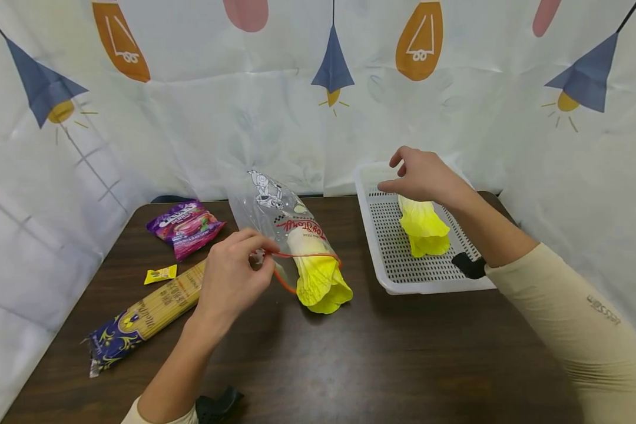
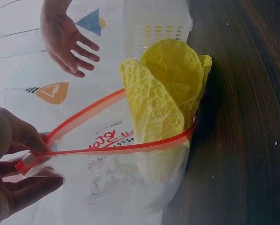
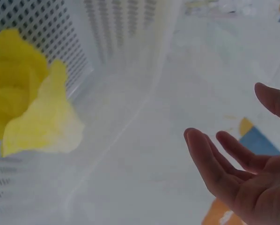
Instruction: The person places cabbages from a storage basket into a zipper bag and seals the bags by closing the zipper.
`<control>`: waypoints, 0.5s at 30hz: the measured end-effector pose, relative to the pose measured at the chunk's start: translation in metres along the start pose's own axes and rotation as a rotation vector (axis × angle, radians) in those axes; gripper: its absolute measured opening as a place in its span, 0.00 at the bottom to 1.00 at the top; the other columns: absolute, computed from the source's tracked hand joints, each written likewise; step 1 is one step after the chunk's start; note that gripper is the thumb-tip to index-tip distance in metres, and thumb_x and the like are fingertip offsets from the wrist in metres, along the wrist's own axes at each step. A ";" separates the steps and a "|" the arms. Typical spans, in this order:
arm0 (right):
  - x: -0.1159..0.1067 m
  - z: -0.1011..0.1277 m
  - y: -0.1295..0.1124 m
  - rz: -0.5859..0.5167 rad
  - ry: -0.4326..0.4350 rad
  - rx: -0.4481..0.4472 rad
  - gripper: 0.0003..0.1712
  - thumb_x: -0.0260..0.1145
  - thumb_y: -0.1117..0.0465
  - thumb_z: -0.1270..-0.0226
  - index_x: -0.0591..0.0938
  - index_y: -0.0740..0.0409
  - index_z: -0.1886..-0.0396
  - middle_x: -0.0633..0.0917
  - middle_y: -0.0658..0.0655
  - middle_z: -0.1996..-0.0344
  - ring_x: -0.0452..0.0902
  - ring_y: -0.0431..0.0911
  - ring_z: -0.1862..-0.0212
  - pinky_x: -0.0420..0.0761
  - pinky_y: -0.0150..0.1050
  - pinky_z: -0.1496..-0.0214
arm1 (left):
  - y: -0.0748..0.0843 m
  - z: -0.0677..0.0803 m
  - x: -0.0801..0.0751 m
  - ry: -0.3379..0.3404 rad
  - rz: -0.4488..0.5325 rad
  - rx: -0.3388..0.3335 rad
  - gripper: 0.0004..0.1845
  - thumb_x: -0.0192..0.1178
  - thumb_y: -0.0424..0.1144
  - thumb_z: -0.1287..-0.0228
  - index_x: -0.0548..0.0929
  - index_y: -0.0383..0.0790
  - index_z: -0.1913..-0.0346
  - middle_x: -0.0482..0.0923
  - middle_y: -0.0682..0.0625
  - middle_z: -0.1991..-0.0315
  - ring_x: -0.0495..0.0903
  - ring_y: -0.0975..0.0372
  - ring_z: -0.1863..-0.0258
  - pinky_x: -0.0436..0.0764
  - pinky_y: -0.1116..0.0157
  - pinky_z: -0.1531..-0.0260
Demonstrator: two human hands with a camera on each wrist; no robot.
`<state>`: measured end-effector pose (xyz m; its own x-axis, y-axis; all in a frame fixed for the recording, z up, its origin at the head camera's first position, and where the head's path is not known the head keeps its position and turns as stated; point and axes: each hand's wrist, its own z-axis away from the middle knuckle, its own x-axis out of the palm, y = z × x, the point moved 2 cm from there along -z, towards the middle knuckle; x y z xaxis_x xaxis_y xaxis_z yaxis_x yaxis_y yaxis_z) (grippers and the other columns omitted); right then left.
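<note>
A clear zip bag (image 1: 275,215) with an orange-red seal lies on the dark table (image 1: 350,353), and a yellow leafy cabbage (image 1: 320,280) sticks half out of its mouth. My left hand (image 1: 233,277) pinches the bag's seal strip (image 2: 102,150) at one end, holding the mouth wide around the cabbage (image 2: 165,93). My right hand (image 1: 421,174) hovers with loose, spread fingers above the white perforated tray (image 1: 381,235), over a second yellow cabbage (image 1: 423,227) lying in it. The right hand (image 3: 245,173) holds nothing; the tray cabbage (image 3: 27,103) lies below it.
At the left lie a purple snack packet (image 1: 185,227), a small yellow sachet (image 1: 160,274) and a long spaghetti pack (image 1: 143,315). A printed white curtain (image 1: 318,88) closes off the back and both sides. A dark clip (image 1: 469,265) sits by the tray's near rim.
</note>
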<state>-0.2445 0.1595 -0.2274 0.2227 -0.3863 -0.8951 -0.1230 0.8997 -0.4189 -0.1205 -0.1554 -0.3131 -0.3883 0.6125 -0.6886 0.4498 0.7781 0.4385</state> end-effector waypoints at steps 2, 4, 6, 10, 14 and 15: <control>-0.001 -0.009 0.005 0.025 -0.032 0.020 0.37 0.67 0.46 0.30 0.68 0.65 0.32 0.78 0.69 0.38 0.74 0.62 0.41 0.78 0.57 0.39 | 0.000 0.000 0.000 -0.004 0.004 0.000 0.08 0.68 0.26 0.46 0.92 0.42 0.67 0.86 0.52 0.68 0.81 0.61 0.73 0.82 0.61 0.71; 0.000 -0.017 0.010 0.051 -0.062 0.042 0.38 0.66 0.47 0.31 0.68 0.66 0.32 0.78 0.69 0.42 0.75 0.60 0.46 0.79 0.54 0.43 | 0.000 0.000 0.000 -0.006 0.004 0.002 0.08 0.68 0.27 0.46 0.92 0.42 0.67 0.86 0.52 0.68 0.81 0.61 0.73 0.82 0.61 0.71; 0.003 -0.024 0.015 0.077 -0.085 0.063 0.38 0.67 0.48 0.31 0.67 0.67 0.32 0.78 0.68 0.46 0.75 0.57 0.53 0.80 0.52 0.47 | 0.000 0.001 0.000 -0.006 0.001 0.000 0.08 0.68 0.27 0.46 0.92 0.43 0.67 0.86 0.52 0.68 0.81 0.61 0.73 0.82 0.61 0.70; 0.010 -0.035 0.029 0.076 -0.107 0.109 0.38 0.70 0.51 0.32 0.66 0.69 0.33 0.77 0.70 0.46 0.77 0.57 0.57 0.85 0.49 0.50 | 0.000 0.000 -0.001 -0.006 -0.002 -0.002 0.08 0.68 0.27 0.46 0.92 0.42 0.67 0.86 0.52 0.68 0.82 0.60 0.72 0.82 0.60 0.70; 0.015 -0.045 0.042 0.085 -0.118 0.150 0.39 0.71 0.54 0.32 0.66 0.71 0.32 0.74 0.74 0.39 0.77 0.63 0.45 0.88 0.51 0.50 | -0.001 0.000 -0.001 -0.008 -0.007 -0.004 0.08 0.69 0.27 0.46 0.92 0.42 0.67 0.86 0.52 0.68 0.82 0.60 0.72 0.82 0.60 0.70; 0.016 -0.047 0.046 0.087 -0.126 0.164 0.39 0.71 0.54 0.32 0.65 0.71 0.32 0.74 0.74 0.38 0.76 0.64 0.43 0.88 0.52 0.50 | 0.000 0.000 -0.001 -0.010 -0.009 -0.005 0.08 0.68 0.27 0.46 0.92 0.42 0.67 0.86 0.52 0.67 0.82 0.59 0.72 0.82 0.60 0.70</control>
<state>-0.2920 0.1849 -0.2685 0.3383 -0.2868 -0.8963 0.0100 0.9535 -0.3013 -0.1198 -0.1566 -0.3126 -0.3839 0.6040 -0.6984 0.4423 0.7842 0.4351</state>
